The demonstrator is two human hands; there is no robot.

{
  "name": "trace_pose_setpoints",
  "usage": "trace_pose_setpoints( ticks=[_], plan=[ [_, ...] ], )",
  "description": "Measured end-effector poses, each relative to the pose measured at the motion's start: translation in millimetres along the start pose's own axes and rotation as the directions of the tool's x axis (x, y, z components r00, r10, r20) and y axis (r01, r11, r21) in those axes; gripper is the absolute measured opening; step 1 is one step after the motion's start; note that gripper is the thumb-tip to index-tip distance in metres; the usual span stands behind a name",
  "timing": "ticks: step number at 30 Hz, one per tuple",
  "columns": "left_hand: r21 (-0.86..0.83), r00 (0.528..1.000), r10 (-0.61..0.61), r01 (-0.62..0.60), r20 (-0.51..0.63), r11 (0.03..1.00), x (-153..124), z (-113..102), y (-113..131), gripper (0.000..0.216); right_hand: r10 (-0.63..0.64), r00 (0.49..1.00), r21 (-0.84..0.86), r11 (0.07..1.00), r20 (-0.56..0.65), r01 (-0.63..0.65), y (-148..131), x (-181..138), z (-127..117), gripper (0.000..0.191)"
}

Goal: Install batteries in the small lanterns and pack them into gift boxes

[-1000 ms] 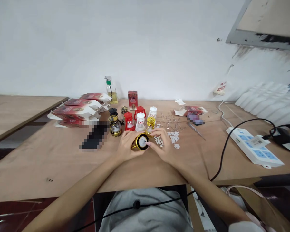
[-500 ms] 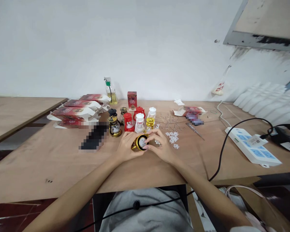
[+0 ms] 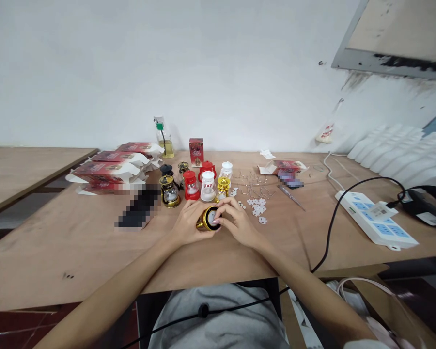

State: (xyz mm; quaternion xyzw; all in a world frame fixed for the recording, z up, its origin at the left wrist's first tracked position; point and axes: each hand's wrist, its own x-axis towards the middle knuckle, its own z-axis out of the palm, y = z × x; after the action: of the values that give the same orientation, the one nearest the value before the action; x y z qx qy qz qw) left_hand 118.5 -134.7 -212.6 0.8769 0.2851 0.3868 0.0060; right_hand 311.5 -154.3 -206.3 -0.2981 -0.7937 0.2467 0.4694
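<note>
My left hand (image 3: 187, 224) is wrapped round a small gold lantern (image 3: 208, 220) lying on its side on the wooden table (image 3: 76, 242), its round white base facing me. My right hand (image 3: 238, 222) presses its fingertips together on that base; whether they pinch something small I cannot tell. Just behind stand several little lanterns: a black-and-gold one (image 3: 169, 191), a red one (image 3: 191, 185), a white one (image 3: 208, 186) and a gold one (image 3: 223, 187). Small white discs (image 3: 257, 207) lie scattered right of my right hand.
Flat red-and-white cartons (image 3: 107, 169) are stacked at the back left, with a bottle of yellow liquid (image 3: 162, 136) and a small red box (image 3: 196, 151) behind. A screwdriver (image 3: 292, 197) lies to the right. A power strip (image 3: 376, 219) and black cable (image 3: 334, 228) occupy the right side.
My right hand has drawn in from the white discs onto the lantern's base. The view has shifted slightly; the left hand keeps its hold.
</note>
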Motion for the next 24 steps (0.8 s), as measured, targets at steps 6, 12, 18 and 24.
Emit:
trace_pose_setpoints(
  ticks=[6, 12, 18, 24],
  plan=[
    [-0.006, 0.999, -0.038, 0.038, 0.036, 0.999, 0, 1, -2, 0.044, 0.014, 0.999, -0.036, 0.999, 0.037, -0.013, 2, 0, -1, 0.008],
    [-0.01, 0.999, -0.026, 0.027, 0.039, 1.0, 2, 0, 0, 0.043, 0.003, 0.995, -0.053, 0.999, 0.102, 0.003, 3, 3, -4, 0.007],
    [-0.001, 0.998, -0.023, 0.023, 0.051, 1.0, 3, -2, -1, 0.043, -0.015, 0.999, -0.004, 1.0, 0.035, 0.015, 5, 11, -29, 0.017],
    [-0.004, 0.999, -0.019, 0.019, 0.04, 1.0, 1, -2, -2, 0.045, 0.306, 0.941, -0.235, 0.913, -0.143, -0.333, 40, 36, -67, 0.011]
  ],
)
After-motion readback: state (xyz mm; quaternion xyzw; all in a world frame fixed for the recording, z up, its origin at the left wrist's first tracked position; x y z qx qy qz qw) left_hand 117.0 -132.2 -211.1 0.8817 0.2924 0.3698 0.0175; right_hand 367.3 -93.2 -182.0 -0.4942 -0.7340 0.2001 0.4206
